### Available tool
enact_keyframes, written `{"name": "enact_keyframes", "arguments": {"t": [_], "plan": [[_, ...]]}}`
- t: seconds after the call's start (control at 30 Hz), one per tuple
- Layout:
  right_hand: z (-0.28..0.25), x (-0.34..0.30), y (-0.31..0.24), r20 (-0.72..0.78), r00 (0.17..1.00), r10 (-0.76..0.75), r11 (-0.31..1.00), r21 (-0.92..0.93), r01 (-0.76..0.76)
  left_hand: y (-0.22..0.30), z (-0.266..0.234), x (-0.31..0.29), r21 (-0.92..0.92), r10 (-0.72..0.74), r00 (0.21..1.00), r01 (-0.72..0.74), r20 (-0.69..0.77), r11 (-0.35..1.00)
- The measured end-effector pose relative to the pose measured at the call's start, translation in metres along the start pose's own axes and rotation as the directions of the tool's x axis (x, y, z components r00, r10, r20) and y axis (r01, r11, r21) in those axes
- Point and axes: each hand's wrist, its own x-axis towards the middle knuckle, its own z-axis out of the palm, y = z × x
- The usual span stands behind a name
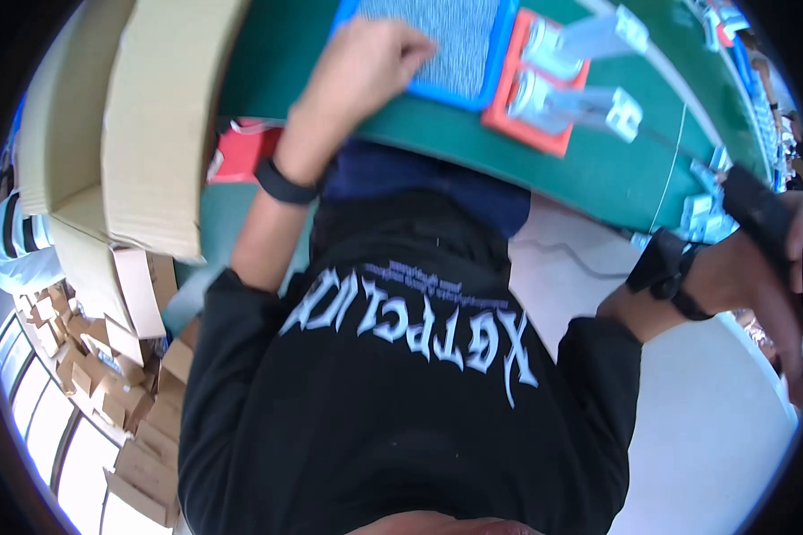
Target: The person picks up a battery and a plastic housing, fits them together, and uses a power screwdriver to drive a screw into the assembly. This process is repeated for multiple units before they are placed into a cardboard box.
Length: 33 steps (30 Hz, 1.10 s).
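My left hand (pixel 366 67) hangs over the near left edge of a blue-rimmed tray (pixel 469 100) filled with many thin grey pieces too fine to make out. Its fingers are curled into a pinch, and whatever may be between them is hidden. At the far right rim, my right hand (pixel 787 267) is partly cut off, its fingers bent around a dark, blurred object (pixel 758 207) of a kind I cannot make out. Beside the tray, an orange-red holder (pixel 551 141) carries two pale, translucent plastic parts (pixel 553 100) with arms pointing right.
Pale blue plastic parts (pixel 707 214) lie on the green table (pixel 638 169) near my right wrist. A large cardboard box (pixel 156 134) stands at the left, with a red box (pixel 245 153) beside it. More open cartons (pixel 107 383) are piled lower left. A cable (pixel 567 254) trails below the table edge.
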Motion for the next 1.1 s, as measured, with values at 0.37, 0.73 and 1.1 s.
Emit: {"name": "enact_keyframes", "arguments": {"t": [0.37, 0.73, 1.1], "plan": [[0.011, -0.003, -0.001, -0.204, 0.970, -0.130, 0.969, 0.182, 0.169, 0.049, 0.020, 0.018, -0.364, 0.100, 0.994, -0.105, -0.033, 0.926], [-0.002, -0.010, 0.008, -0.385, 0.920, -0.078, 0.964, 0.206, 0.168, 0.055, 0.053, 0.028, -0.971, -0.080, 0.977, 0.206, 0.198, 0.117], [-0.009, -0.007, 0.003, -0.222, 0.971, -0.088, 0.954, 0.260, 0.146, 0.058, 0.060, 0.021, -0.926, 0.011, 0.999, 0.034, 0.041, 0.376]]}}
